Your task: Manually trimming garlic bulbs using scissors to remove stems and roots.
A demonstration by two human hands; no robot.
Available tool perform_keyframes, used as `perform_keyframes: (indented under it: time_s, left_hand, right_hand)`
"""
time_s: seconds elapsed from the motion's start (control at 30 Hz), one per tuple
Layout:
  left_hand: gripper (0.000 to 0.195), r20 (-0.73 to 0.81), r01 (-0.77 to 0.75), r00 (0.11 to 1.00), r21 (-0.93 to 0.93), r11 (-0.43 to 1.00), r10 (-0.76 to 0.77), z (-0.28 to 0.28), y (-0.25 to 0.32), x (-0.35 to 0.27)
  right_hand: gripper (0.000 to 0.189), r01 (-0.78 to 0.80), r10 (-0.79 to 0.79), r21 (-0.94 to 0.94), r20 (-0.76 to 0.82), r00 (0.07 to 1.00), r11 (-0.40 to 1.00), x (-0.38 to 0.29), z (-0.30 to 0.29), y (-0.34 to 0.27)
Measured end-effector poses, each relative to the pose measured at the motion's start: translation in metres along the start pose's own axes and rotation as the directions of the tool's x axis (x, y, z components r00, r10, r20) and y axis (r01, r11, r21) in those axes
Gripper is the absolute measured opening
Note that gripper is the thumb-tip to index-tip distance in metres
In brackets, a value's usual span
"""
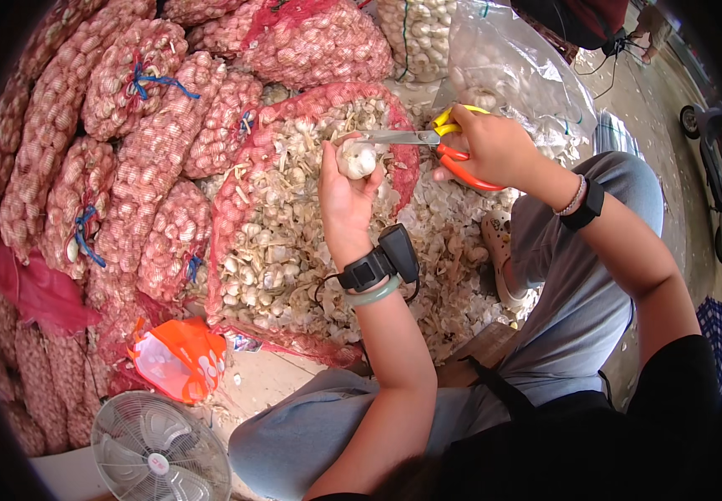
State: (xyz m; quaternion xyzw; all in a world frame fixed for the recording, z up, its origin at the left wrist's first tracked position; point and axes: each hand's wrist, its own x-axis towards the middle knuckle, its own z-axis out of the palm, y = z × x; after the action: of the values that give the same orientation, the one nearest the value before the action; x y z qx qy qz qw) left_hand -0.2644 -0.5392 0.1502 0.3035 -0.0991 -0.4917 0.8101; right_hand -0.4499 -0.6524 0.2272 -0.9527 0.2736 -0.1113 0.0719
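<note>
In my left hand [350,200] is a white garlic bulb [357,160], held up in the fingers above a heap of garlic. My right hand [492,147] grips a pair of scissors [412,137] by its yellow and orange handles. The metal blades point left and lie across the top of the bulb; whether they touch it I cannot tell. Beneath both hands spreads an opened red mesh sack [226,232] with many loose garlic bulbs [261,275] on it. Papery skins and stem bits [436,250] are scattered through the heap.
Filled red mesh sacks of garlic [154,163] are piled at the left and back. A clear plastic bag [517,69] stands behind my right hand. An orange bag [179,357] and a fan [159,460] are at the lower left. A wheeled object [708,169] stands far right.
</note>
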Motion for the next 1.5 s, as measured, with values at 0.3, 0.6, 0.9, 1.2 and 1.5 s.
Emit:
perform_keyframes:
  time_s: [0.3,0.6,0.9,1.2,1.5]
  left_hand:
    - [0.038,-0.039,-0.052,0.998,0.102,0.993,0.056,0.009,0.004,-0.007]
    - [0.033,-0.045,-0.063,0.996,0.229,0.971,0.075,0.007,0.006,-0.009]
    - [0.037,-0.009,-0.053,0.998,0.244,0.968,0.057,0.001,0.006,-0.006]
    - [0.04,0.051,-0.094,0.995,0.267,0.959,0.084,0.0,0.007,-0.007]
    - [0.039,0.108,-0.193,0.981,0.441,0.877,0.162,0.008,0.012,-0.011]
  right_hand:
    - [0.063,0.064,-0.084,-0.155,-0.13,0.988,0.986,0.001,0.016,0.011]
    - [0.049,-0.193,0.215,-0.192,0.101,0.971,0.962,0.004,0.002,0.003]
    - [0.068,0.1,-0.128,-0.139,-0.21,0.969,0.985,-0.002,0.015,0.006]
    - [0.067,0.059,-0.069,-0.142,-0.067,0.995,0.988,-0.002,0.012,0.005]
    - [0.061,-0.003,0.003,-0.11,0.007,1.0,0.994,-0.002,0.006,0.001]
